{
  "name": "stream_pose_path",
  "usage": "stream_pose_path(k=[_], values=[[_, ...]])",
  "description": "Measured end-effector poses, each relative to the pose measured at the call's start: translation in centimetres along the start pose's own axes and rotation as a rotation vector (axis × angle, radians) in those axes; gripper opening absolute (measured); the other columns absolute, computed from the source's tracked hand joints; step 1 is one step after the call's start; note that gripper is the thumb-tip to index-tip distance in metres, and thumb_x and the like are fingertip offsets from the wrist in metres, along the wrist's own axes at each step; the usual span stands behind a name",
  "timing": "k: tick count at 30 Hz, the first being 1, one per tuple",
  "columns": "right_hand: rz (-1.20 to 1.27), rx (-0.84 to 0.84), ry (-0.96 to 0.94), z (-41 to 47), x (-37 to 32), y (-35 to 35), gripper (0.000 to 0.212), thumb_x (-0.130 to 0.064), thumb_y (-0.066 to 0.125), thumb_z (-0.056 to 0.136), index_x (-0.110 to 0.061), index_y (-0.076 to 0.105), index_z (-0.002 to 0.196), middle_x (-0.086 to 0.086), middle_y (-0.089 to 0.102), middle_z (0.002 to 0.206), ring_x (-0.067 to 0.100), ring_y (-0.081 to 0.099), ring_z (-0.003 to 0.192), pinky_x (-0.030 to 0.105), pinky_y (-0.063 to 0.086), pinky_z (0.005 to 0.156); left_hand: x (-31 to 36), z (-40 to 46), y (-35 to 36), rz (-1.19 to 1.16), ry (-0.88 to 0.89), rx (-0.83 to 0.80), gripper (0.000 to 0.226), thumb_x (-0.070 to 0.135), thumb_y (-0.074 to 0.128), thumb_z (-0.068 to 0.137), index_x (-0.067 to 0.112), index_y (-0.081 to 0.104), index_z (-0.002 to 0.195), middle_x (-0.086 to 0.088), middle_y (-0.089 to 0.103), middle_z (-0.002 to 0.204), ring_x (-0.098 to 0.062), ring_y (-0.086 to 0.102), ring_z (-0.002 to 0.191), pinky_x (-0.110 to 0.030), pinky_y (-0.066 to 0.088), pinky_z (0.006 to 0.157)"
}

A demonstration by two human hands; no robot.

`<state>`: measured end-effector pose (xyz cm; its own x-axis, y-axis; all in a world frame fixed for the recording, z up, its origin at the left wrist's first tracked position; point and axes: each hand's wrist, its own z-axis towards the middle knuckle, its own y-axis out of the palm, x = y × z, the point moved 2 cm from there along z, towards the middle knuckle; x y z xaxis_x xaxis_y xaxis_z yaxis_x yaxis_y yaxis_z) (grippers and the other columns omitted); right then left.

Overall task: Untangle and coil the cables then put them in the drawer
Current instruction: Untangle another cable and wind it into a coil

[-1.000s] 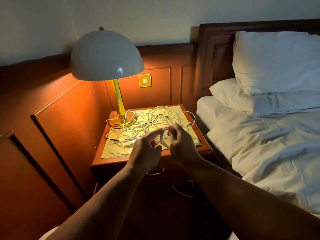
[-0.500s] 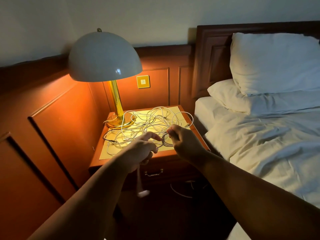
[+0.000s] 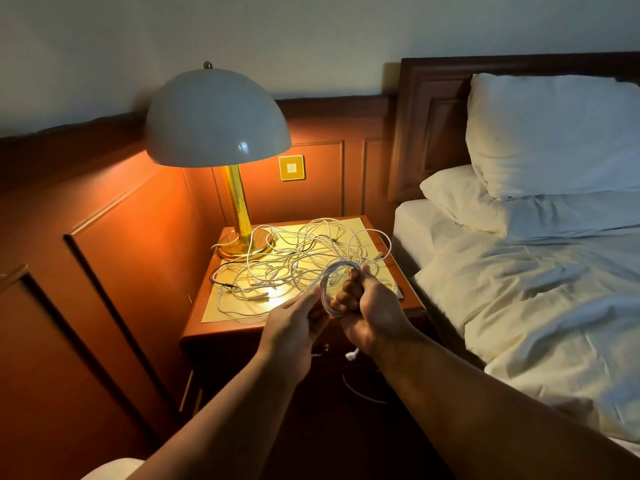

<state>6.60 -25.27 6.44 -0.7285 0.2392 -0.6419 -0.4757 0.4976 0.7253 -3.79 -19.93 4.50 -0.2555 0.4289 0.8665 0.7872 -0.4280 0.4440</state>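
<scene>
At the far left, wooden wall panels (image 3: 114,244) glow orange under a lamp (image 3: 217,119) with a pale dome shade and a brass stem, whose round base stands on the back left corner of the nightstand (image 3: 204,327). A small yellow switch plate (image 3: 291,167) sits on the wall just behind it. A yellowish mat (image 3: 221,306) covers most of the nightstand top, and on it lies a loose tangle of cables (image 3: 294,258), mostly white with one dark cable running along the left edge of the heap. In front of the nightstand the left hand (image 3: 294,323) reaches in with its fingers nearly straight, the fingertips pinching a strand of the white cable where it leads into the coil (image 3: 330,289). Just to the right, touching that coil, the right hand (image 3: 372,313) has its fingers curled round a bundle of white loops and holds it upright above the front edge of the nightstand, with the rest of the cable trailing back into the heap. A white plug end (image 3: 351,355) hangs below the right hand, in front of the drawer (image 3: 263,355), which is closed, with a small metal handle (image 3: 320,351) showing between the two wrists. Another white cable (image 3: 360,393) lies on the dark floor below. To the right stands the bed (image 3: 519,306) with rumpled white sheets, two pillows (image 3: 554,133) stacked against a dark wooden headboard (image 3: 429,116).
</scene>
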Motion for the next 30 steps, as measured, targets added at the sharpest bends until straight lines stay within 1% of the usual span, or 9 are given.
stream_pose_path(k=[3, 7, 11, 15, 20, 23, 26, 28, 30], values=[[-0.176, 0.033, -0.064, 0.2, 0.1, -0.1, 0.041, -0.037, 0.027, 0.108, -0.014, 0.045, 0.079, -0.002, 0.037, 0.055, 0.011, 0.038, 0.048, 0.026, 0.038, 0.054, -0.3, -0.3, 0.6, 0.018, 0.007, 0.020, 0.019, 0.009, 0.068, 0.088, 0.007, 0.068, 0.106, -0.011, 0.076, 0.092, -0.019, 0.072, 0.085, -0.032, 0.051, 0.080], [-0.592, 0.102, -0.215, -0.8, 0.0, 0.4, 0.042, -0.036, 0.024, 0.108, -0.008, 0.052, 0.095, 0.006, 0.051, 0.079, 0.018, 0.052, 0.078, 0.029, 0.046, 0.068, -1.0, -0.1, 0.7, -0.001, 0.028, 0.076, 0.020, 0.004, 0.065, 0.089, 0.006, 0.066, 0.109, -0.013, 0.074, 0.094, -0.021, 0.071, 0.086, -0.031, 0.054, 0.078], [-0.828, 0.133, -0.329, -0.9, -0.1, -0.2, 0.037, -0.028, 0.025, 0.107, -0.005, 0.054, 0.111, 0.005, 0.057, 0.095, 0.013, 0.059, 0.088, 0.011, 0.046, 0.054, -0.9, 0.1, 0.5, -0.139, 0.053, -0.007, 0.017, 0.004, 0.060, 0.091, 0.011, 0.062, 0.107, -0.009, 0.069, 0.095, -0.021, 0.063, 0.089, -0.032, 0.047, 0.081], [-0.841, 0.169, -0.293, -0.8, -0.3, -0.8, 0.041, -0.036, 0.025, 0.107, -0.008, 0.055, 0.109, 0.007, 0.056, 0.089, 0.010, 0.052, 0.075, 0.020, 0.043, 0.059, -0.5, 0.2, 0.2, -0.142, 0.020, -0.191, 0.043, 0.015, 0.070, 0.080, 0.018, 0.056, 0.121, -0.001, 0.071, 0.087, -0.018, 0.062, 0.089, -0.038, 0.037, 0.083], [-0.830, 0.169, -0.222, -0.2, -0.1, -0.9, 0.036, -0.027, 0.026, 0.109, -0.008, 0.054, 0.119, 0.008, 0.058, 0.101, 0.013, 0.057, 0.089, 0.023, 0.046, 0.065, -0.5, 0.6, -0.1, -0.343, -0.111, -0.274, 0.058, 0.021, 0.056, 0.086, 0.013, 0.042, 0.142, -0.010, 0.063, 0.101, -0.026, 0.066, 0.092, -0.043, 0.044, 0.086], [-0.850, 0.159, -0.196, 0.0, 0.0, -0.6, 0.038, -0.025, 0.025, 0.109, -0.007, 0.052, 0.130, 0.004, 0.055, 0.102, 0.008, 0.054, 0.087, 0.020, 0.044, 0.062, -0.3, 0.7, -0.2, -0.327, -0.086, -0.295, 0.047, 0.017, 0.056, 0.082, 0.011, 0.048, 0.128, -0.009, 0.059, 0.091, -0.022, 0.069, 0.079, -0.043, 0.045, 0.085], [-0.797, 0.160, -0.180, 0.0, -0.1, -0.3, 0.040, -0.027, 0.025, 0.108, -0.007, 0.051, 0.133, 0.003, 0.055, 0.103, 0.007, 0.053, 0.088, 0.020, 0.043, 0.062, -0.1, 0.9, 0.1, -0.273, -0.054, -0.254, 0.060, -0.004, 0.058, 0.077, 0.019, 0.044, 0.131, -0.007, 0.062, 0.081, -0.021, 0.068, 0.072, -0.045, 0.047, 0.085], [-0.740, 0.164, -0.177, 0.3, -0.3, -0.3, 0.042, -0.029, 0.025, 0.108, -0.005, 0.052, 0.131, 0.003, 0.057, 0.102, 0.012, 0.056, 0.092, 0.021, 0.045, 0.065, 0.3, 1.0, 0.0, -0.159, -0.050, -0.157, 0.062, -0.017, 0.052, 0.081, 0.017, 0.044, 0.132, -0.011, 0.060, 0.090, -0.023, 0.067, 0.077, -0.045, 0.052, 0.086], [-0.743, 0.174, -0.201, 0.4, -0.7, -0.3, 0.040, -0.029, 0.027, 0.108, -0.005, 0.053, 0.127, 0.006, 0.060, 0.105, 0.015, 0.060, 0.094, 0.023, 0.051, 0.066, 0.8, 1.0, -0.3, 0.076, -0.028, -0.086, 0.055, -0.016, 0.055, 0.084, 0.015, 0.046, 0.129, -0.014, 0.059, 0.100, -0.025, 0.064, 0.087, -0.041, 0.055, 0.082]])
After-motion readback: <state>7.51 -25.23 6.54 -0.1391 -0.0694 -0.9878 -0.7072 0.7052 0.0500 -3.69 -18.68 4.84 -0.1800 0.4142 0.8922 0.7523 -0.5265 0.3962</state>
